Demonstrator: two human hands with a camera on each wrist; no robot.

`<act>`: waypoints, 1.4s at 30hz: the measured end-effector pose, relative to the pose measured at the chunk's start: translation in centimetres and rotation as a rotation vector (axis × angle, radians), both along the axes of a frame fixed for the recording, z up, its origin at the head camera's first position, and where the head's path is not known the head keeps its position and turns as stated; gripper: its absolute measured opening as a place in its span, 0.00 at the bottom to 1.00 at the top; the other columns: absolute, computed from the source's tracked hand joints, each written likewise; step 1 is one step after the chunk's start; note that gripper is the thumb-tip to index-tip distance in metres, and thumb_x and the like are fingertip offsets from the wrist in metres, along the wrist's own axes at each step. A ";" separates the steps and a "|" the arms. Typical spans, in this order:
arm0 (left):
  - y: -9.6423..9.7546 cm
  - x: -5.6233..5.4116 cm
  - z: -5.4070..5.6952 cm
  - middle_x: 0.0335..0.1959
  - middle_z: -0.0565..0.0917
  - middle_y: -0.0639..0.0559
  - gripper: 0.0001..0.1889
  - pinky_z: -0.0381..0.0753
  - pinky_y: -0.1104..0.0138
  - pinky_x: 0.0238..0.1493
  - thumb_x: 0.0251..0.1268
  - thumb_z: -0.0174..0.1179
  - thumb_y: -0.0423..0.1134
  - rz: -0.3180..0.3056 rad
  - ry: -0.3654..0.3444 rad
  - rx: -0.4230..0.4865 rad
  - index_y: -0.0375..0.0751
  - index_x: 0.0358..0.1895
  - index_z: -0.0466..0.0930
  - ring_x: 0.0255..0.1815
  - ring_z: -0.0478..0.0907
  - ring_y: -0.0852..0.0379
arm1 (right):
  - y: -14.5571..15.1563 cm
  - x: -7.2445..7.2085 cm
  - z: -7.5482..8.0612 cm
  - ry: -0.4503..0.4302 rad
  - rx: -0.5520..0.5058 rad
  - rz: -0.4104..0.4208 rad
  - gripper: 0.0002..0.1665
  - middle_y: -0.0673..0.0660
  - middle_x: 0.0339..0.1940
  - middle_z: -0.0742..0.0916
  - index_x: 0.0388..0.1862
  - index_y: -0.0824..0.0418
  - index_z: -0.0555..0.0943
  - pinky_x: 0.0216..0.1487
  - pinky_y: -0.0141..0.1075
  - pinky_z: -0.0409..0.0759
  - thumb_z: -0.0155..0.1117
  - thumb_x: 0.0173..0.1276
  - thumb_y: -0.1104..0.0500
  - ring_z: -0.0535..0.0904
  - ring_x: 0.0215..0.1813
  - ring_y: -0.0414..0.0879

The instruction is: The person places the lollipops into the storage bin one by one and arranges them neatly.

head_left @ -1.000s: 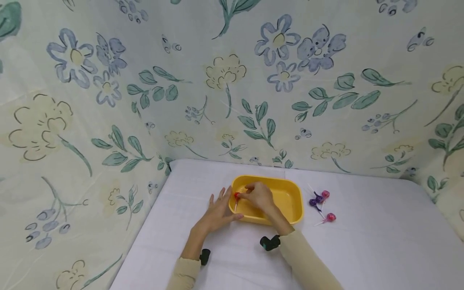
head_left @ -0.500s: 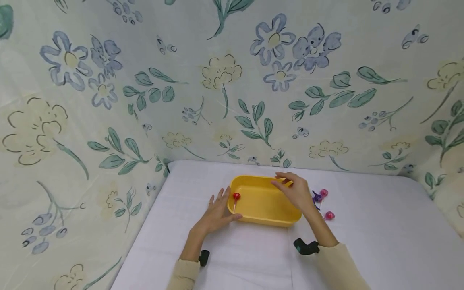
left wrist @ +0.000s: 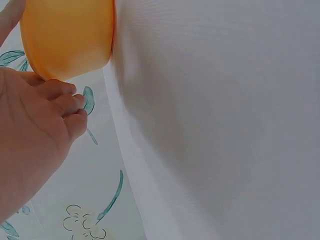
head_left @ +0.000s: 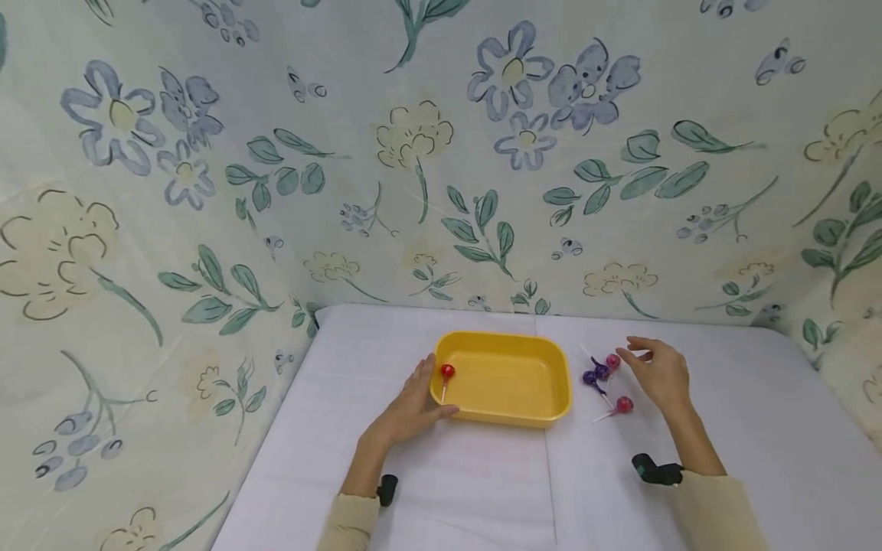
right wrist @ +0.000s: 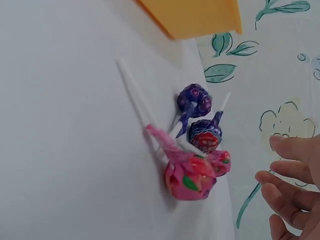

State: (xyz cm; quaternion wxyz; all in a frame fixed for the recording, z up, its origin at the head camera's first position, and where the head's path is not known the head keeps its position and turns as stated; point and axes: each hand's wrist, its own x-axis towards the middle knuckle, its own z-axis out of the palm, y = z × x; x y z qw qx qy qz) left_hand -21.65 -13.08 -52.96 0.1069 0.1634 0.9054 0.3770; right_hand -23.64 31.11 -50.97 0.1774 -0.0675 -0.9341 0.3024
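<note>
My left hand [head_left: 408, 407] holds the left end of a yellow plastic tray [head_left: 513, 379], thumb at the front corner and fingers against the end wall. In the left wrist view its fingers [left wrist: 62, 97] bend against the tray's outside. A red lollipop [head_left: 448, 371] lies inside the tray at the left. My right hand [head_left: 660, 375], holding nothing, hovers right of the loose lollipops, thumb and forefinger close by a pink lollipop [head_left: 613, 360]. Two purple lollipops [right wrist: 194, 100] lie against it, and another pink lollipop [right wrist: 189, 175] lies nearer the front.
A white cloth [head_left: 482, 490] covers the table. Floral fabric [head_left: 441, 168] hangs behind it and along the left side. Dark wrist cameras [head_left: 656, 470] sit on both wrists. The loose lollipops lie just right of the tray.
My right hand has let go of the red lollipop in the tray and moved right, out over the tray's edge to the loose lollipops. My left hand has stayed at the tray's left end.
</note>
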 end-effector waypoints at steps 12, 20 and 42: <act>-0.1 0.0 0.0 0.88 0.42 0.50 0.59 0.45 0.42 0.86 0.65 0.64 0.67 0.006 -0.053 0.013 0.53 0.86 0.33 0.89 0.40 0.43 | 0.3 -0.5 -2.7 -0.225 -0.069 -0.006 0.29 0.72 0.52 0.87 0.62 0.71 0.82 0.40 0.46 0.80 0.66 0.76 0.49 0.83 0.49 0.62; -0.1 0.0 -0.1 0.88 0.42 0.51 0.59 0.46 0.41 0.86 0.64 0.64 0.68 0.012 -0.056 0.001 0.53 0.86 0.33 0.89 0.41 0.43 | 0.0 -1.0 -3.9 -0.198 -0.083 -0.054 0.25 0.72 0.52 0.87 0.59 0.69 0.83 0.35 0.33 0.71 0.68 0.74 0.51 0.83 0.44 0.59; -0.1 0.0 0.0 0.88 0.42 0.49 0.58 0.42 0.43 0.87 0.67 0.63 0.66 0.009 -0.064 0.002 0.53 0.86 0.32 0.88 0.40 0.41 | 0.4 -1.1 -3.7 -0.202 0.004 0.056 0.21 0.71 0.50 0.88 0.59 0.69 0.83 0.34 0.34 0.71 0.68 0.73 0.57 0.82 0.44 0.59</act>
